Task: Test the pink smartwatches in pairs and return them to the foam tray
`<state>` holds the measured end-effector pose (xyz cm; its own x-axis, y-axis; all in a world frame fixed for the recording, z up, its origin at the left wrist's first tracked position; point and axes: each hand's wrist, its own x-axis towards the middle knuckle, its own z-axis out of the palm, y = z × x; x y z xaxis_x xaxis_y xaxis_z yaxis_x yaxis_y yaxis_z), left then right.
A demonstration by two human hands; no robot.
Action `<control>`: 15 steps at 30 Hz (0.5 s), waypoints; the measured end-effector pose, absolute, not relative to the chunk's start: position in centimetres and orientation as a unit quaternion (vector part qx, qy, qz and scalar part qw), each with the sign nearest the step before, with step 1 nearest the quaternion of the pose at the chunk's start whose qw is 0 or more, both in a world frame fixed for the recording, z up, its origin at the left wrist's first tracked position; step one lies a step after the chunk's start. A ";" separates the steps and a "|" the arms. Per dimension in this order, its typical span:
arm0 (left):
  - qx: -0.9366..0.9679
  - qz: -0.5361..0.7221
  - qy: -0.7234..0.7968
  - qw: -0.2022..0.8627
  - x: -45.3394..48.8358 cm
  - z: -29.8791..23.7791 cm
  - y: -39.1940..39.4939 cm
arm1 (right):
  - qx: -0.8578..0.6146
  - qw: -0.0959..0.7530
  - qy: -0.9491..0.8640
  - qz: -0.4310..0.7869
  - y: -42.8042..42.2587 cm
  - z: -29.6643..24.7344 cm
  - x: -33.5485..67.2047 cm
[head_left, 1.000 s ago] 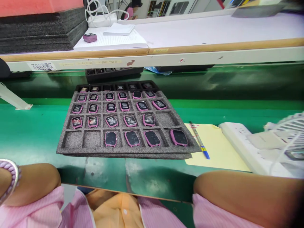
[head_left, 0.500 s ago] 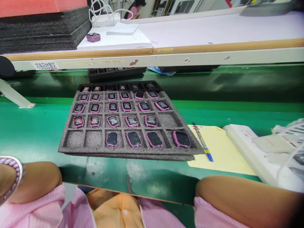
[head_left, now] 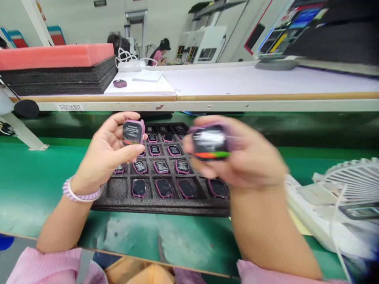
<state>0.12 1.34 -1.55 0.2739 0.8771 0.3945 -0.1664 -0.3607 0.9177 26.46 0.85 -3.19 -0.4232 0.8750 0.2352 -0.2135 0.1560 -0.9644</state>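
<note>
My left hand (head_left: 114, 144) is closed around the edges of a smartwatch body (head_left: 133, 133) with a purple case; pale text lines show on its dark screen. On the right, my right hand (head_left: 242, 154), smeared by motion, grips another smartwatch (head_left: 211, 141) whose screen has a white glare and an orange-green strip along its lower edge. Both are raised above a dark grey foam tray (head_left: 118, 203), which holds rows of similar purple watch bodies, such as a dark-screened one (head_left: 139, 188) in the front row. My hands and forearms hide parts of the tray.
A white shelf (head_left: 213, 85) runs across the back, carrying stacked black foam (head_left: 59, 81) under a pink foam slab (head_left: 59, 56), and one purple watch (head_left: 120, 83) on paper. A white power strip (head_left: 314, 221) and a fan (head_left: 352, 181) stand at right. A person (head_left: 160, 53) sits far behind.
Both hands have come up from the lower edge over the tray, each now with a watch in its fingers. The view has tilted upward, showing more of the room.
</note>
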 end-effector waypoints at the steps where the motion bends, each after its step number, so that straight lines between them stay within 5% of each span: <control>1: 0.622 0.533 0.279 0.501 0.8 -2.1 2.0 | -0.253 0.465 -0.593 0.607 1.3 -3.3 26.0; 15: 0.631 0.506 0.309 0.500 2.4 -4.3 3.4 | -0.246 0.479 -0.547 0.641 3.2 -4.8 23.4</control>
